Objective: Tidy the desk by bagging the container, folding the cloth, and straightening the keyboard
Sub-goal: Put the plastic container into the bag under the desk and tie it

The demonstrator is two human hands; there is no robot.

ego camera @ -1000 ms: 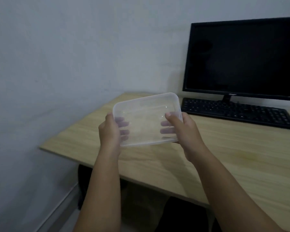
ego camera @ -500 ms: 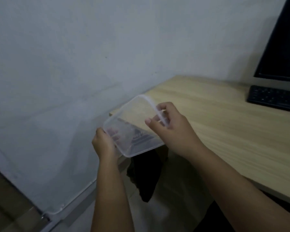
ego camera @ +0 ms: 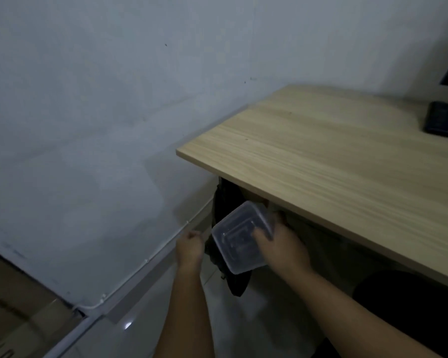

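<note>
Container (ego camera: 239,239) gripped by right hand (ego camera: 282,248) below desk (ego camera: 321,161), hiding dark bag (ego camera: 234,280); left hand (ego camera: 190,245) fingers curled, contents unclear.

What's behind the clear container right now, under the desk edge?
Behind the clear container, a dark bag hangs below the desk. The right hand grips the container; the left hand is at the bag's edge. The bag's opening is hidden.

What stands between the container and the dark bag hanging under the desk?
Nothing visible does. The right hand holds the container right in front of the dark bag; the left hand pinches the bag's edge, though its opening cannot be made out.
</note>
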